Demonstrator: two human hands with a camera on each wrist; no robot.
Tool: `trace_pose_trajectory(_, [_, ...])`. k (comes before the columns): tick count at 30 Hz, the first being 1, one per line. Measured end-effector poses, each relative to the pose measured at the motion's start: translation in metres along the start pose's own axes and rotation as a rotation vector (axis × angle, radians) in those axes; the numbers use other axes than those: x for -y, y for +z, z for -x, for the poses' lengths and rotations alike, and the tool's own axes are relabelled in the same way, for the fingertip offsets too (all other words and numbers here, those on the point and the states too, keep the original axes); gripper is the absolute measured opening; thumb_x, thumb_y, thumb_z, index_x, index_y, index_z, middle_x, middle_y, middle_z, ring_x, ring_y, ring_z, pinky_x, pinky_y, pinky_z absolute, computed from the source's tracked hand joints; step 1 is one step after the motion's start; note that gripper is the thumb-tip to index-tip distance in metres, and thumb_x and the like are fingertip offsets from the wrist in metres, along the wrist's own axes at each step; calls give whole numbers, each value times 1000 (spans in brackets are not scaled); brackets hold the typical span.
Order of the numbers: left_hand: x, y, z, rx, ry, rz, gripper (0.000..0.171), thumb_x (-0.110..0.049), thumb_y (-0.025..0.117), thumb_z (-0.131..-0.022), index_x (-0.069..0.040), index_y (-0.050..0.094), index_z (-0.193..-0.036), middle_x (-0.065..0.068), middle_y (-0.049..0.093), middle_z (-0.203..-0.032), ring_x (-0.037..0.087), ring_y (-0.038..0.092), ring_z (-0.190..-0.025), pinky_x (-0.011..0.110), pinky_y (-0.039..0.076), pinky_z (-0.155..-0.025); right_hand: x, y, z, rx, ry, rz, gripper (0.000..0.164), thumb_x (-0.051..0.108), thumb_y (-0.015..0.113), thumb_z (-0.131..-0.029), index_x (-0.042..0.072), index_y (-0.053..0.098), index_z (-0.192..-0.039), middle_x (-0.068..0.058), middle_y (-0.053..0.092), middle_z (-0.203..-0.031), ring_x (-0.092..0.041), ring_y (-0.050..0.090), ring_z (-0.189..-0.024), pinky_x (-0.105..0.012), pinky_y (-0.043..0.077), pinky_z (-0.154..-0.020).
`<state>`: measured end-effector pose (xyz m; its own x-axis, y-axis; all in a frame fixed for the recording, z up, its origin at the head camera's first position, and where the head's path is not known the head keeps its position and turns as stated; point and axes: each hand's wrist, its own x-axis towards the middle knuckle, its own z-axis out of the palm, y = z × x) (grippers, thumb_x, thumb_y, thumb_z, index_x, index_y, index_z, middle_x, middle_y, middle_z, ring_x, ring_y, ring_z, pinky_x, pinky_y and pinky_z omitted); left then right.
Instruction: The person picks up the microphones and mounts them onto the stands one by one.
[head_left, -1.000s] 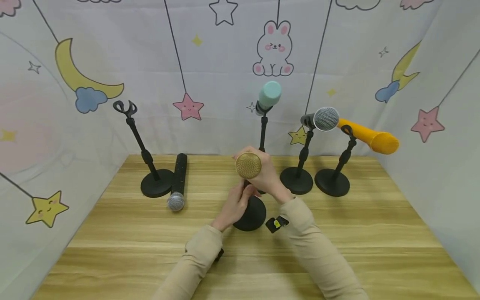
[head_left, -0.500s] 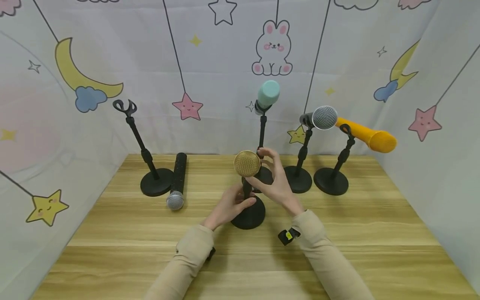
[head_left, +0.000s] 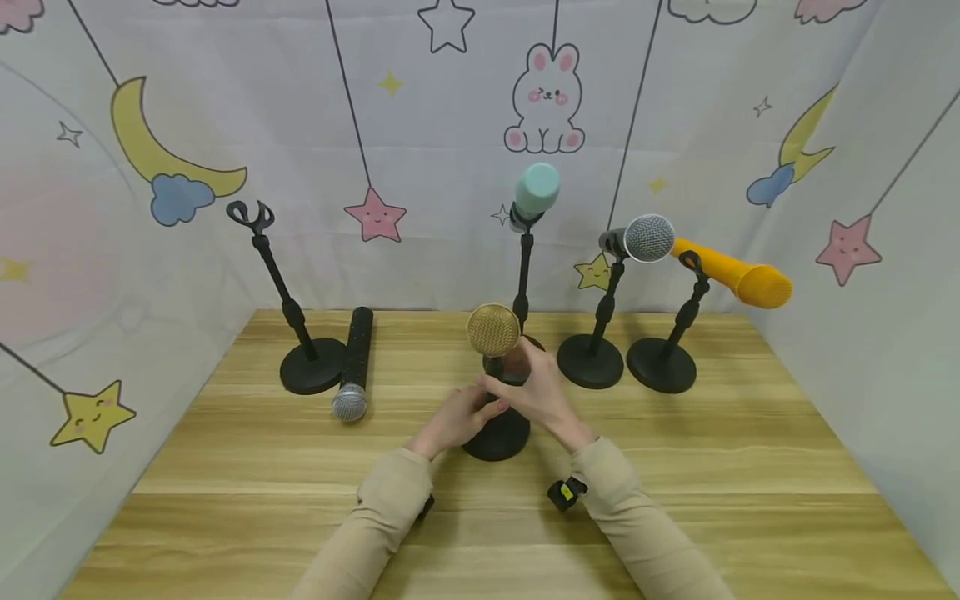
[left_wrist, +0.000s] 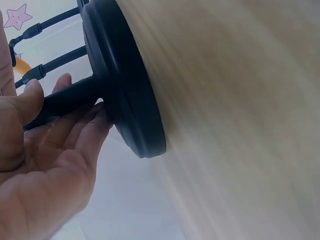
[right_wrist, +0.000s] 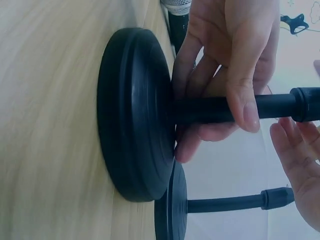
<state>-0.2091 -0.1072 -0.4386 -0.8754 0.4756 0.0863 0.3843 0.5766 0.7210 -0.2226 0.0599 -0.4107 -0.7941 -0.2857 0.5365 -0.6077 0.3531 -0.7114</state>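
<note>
A gold-headed microphone point(head_left: 492, 330) sits on top of a black microphone stand point(head_left: 497, 437) at the middle of the table, its head facing me. My left hand point(head_left: 453, 419) grips the lower pole; in the right wrist view its thumb point(right_wrist: 243, 107) crosses the pole just above the round base point(right_wrist: 132, 115), with the other fingers behind. Higher up, my right hand point(head_left: 542, 392) curls thumb and fingers around the pole below the microphone, fingertips point(right_wrist: 285, 131) right at the collar point(right_wrist: 306, 104). Much of the pole is hidden by the hands in the head view.
Behind stand a stand with a mint microphone point(head_left: 537, 190), one with a silver-headed microphone point(head_left: 648, 238) and one with an orange microphone point(head_left: 763, 285). At left, a bare stand point(head_left: 311, 365) has a black microphone point(head_left: 358, 354) lying beside it. A printed curtain point(head_left: 450, 125) surrounds the table.
My right hand let go of the gold microphone, opened beside it, then moved down to the pole. My left hand stayed low on the stand, loosening and shifting its fingers.
</note>
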Motion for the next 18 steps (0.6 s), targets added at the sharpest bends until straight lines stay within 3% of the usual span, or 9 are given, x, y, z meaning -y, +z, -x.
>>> trace_pose_trajectory(4, [-1,-1,0,37,-40,24,33,-32,50,-107,-4,67,-113,17,72,-98,18,62,-81,32,50,-74,1,2,0,-15,10,-10,36,14,84,-82,2,64,-109,-14,72,-89,-25,74,-81,-37,62,-75])
trace_pose_trajectory(10, [-4,-2,-1,47,-55,17,33,-31,50,-107,-3,67,-112,16,73,-100,14,59,-78,28,47,-71,2,0,-2,-11,0,-26,30,13,85,-82,3,65,-103,-13,70,-81,-24,73,-74,-34,62,-71])
trace_pose_trajectory(18, [-3,-2,-2,69,-77,27,34,-33,49,-107,-4,66,-111,12,70,-94,13,54,-76,27,44,-71,0,0,-2,-26,-82,-26,25,8,84,-82,1,67,-98,-12,70,-75,-19,72,-67,-25,60,-65])
